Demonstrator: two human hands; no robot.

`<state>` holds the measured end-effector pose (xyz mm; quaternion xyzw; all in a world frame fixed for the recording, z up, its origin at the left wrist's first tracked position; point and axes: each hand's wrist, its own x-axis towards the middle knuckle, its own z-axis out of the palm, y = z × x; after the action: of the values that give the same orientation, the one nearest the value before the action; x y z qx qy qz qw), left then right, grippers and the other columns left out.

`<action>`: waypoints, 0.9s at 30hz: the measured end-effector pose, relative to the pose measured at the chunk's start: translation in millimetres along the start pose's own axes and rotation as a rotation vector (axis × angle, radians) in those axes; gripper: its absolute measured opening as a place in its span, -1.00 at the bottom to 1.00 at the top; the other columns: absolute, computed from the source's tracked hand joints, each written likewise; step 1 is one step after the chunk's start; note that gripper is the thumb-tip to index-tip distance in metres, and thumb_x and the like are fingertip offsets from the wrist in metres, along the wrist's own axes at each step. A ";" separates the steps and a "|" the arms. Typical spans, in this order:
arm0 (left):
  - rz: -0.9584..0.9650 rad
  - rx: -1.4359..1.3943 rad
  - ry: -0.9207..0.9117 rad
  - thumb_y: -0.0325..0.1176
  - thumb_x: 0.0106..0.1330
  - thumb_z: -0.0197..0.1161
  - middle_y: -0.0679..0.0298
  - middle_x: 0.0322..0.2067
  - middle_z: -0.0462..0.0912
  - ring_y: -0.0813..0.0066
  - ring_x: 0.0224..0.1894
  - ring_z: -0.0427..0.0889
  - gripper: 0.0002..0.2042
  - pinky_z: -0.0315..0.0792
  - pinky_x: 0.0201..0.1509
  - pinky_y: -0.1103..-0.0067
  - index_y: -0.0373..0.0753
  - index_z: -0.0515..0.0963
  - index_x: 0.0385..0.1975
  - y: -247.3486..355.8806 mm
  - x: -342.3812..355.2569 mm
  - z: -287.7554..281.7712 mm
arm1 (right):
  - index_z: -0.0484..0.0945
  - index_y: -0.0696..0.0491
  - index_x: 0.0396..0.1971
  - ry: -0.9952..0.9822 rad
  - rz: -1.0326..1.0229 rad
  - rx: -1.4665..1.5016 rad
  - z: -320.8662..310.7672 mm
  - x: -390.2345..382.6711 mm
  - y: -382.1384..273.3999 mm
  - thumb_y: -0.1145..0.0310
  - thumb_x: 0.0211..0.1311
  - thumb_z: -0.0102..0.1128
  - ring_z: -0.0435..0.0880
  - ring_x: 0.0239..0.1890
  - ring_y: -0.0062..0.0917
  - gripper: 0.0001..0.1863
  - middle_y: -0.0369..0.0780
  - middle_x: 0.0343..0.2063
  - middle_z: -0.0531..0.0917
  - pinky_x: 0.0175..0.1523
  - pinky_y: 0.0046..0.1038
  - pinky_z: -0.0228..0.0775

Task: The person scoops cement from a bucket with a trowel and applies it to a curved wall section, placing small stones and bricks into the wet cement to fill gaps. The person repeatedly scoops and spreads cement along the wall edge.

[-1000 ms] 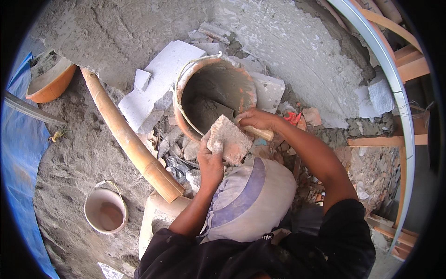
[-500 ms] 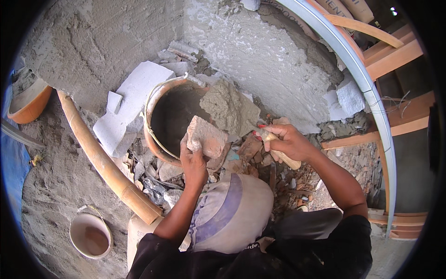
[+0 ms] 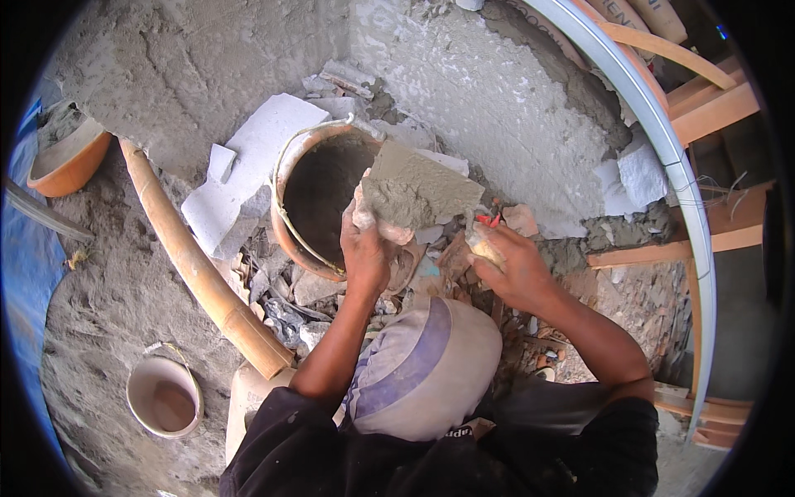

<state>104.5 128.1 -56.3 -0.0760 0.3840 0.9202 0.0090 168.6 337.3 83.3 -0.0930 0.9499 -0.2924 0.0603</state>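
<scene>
L hand [image 3: 364, 257] clamped on brick [image 3: 396, 234], by R side of bucket [image 3: 308, 262]; R hand [image 3: 517, 263] wrapped round trowel [image 3: 451, 189] handle, mortar-coated blade over brick. Prob. mid-spreading; next move likely needs brick steady, blade angle controlled.

Left of the left fingers [image 3: 349, 225], a bamboo pole [image 3: 203, 273] slants from upper left to lower right. Nearer, up and left of those fingers, a white slab [image 3: 261, 145] carries a small block [image 3: 222, 163]. Farther out that way are an orange basin [image 3: 76, 170] and a blue tarp [image 3: 29, 315]; well below and left stands a pail [image 3: 142, 393], brown inside at the bottom.

Rubble [image 3: 315, 288] lies below the left fingers. Just beyond the right fingers [image 3: 498, 240] sit a red scrap [image 3: 490, 221] and a pinkish chunk [image 3: 521, 219]. Farther right come a pale block [image 3: 643, 176], a curving metal strip [image 3: 683, 172] and wooden beams [image 3: 729, 228], with sacks [image 3: 662, 18] far above. Ahead of the fingers rises a grey wall [image 3: 497, 124].
</scene>
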 end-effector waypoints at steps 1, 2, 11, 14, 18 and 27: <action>-0.009 -0.005 -0.027 -0.11 0.54 0.06 0.09 0.19 0.45 0.28 0.18 0.52 -0.48 0.54 0.16 0.31 -0.32 0.22 0.33 -0.5 -0.2 -0.9 | 0.45 0.27 0.17 0.004 -0.021 -0.009 -1.3 -1.1 4.2 0.34 0.24 0.23 0.54 0.08 0.02 -0.47 0.11 0.01 0.57 0.20 -0.17 0.37; -0.018 -0.010 -0.055 -0.08 0.55 0.02 0.07 0.21 0.45 0.20 0.20 0.52 -0.48 0.56 0.16 0.24 -0.30 0.22 0.34 -0.1 -0.6 -2.7 | 0.45 0.27 0.17 -0.001 -0.026 -0.010 -3.9 -1.1 6.0 0.34 0.26 0.22 0.56 0.06 -0.02 -0.48 0.09 -0.01 0.58 0.18 -0.20 0.40; -0.016 -0.066 -0.164 0.09 0.52 -0.05 0.03 0.24 0.45 0.15 0.24 0.52 -0.35 0.44 0.31 0.21 -0.38 0.22 0.34 19.2 0.7 5.6 | 0.40 0.30 0.21 -0.107 0.413 1.017 -20.6 4.8 30.4 0.35 0.37 0.00 0.59 -0.63 -0.51 -0.51 -0.16 -0.44 0.62 -0.56 -0.48 0.46; -0.040 -0.039 -0.170 0.15 0.50 -0.06 0.04 0.24 0.45 0.16 0.24 0.51 -0.31 0.44 0.30 0.22 -0.38 0.22 0.34 26.5 1.9 3.4 | 0.40 0.32 0.19 -0.427 0.418 1.185 -36.9 15.4 42.6 0.28 0.37 -0.07 0.57 -0.66 -0.50 -0.49 -0.16 -0.46 0.61 -0.60 -0.46 0.42; -0.120 -0.050 -0.220 0.18 0.49 -0.08 0.05 0.24 0.45 0.17 0.25 0.51 -0.29 0.45 0.29 0.21 -0.37 0.24 0.34 31.6 -2.3 0.3 | 0.48 0.25 0.15 -0.608 0.558 1.123 -31.1 36.9 51.0 0.20 0.36 -0.05 0.50 -0.70 -0.55 -0.49 -0.17 -0.52 0.58 -0.65 -0.48 0.36; -0.006 -0.014 -0.019 0.11 0.55 -0.16 0.12 0.25 0.44 0.16 0.27 0.49 -0.38 0.47 0.29 0.20 -0.29 0.20 0.36 42.3 -2.0 -9.3 | 0.57 0.21 -0.16 -0.478 0.532 0.630 29.7 40.7 63.2 0.13 0.35 0.05 0.66 -0.57 -0.51 -0.60 -0.19 -0.48 0.67 -0.45 -0.43 0.48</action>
<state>104.5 91.9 -32.7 -0.0685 0.3770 0.9236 0.0150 124.9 363.8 20.6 0.1118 0.7652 -0.5112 0.3750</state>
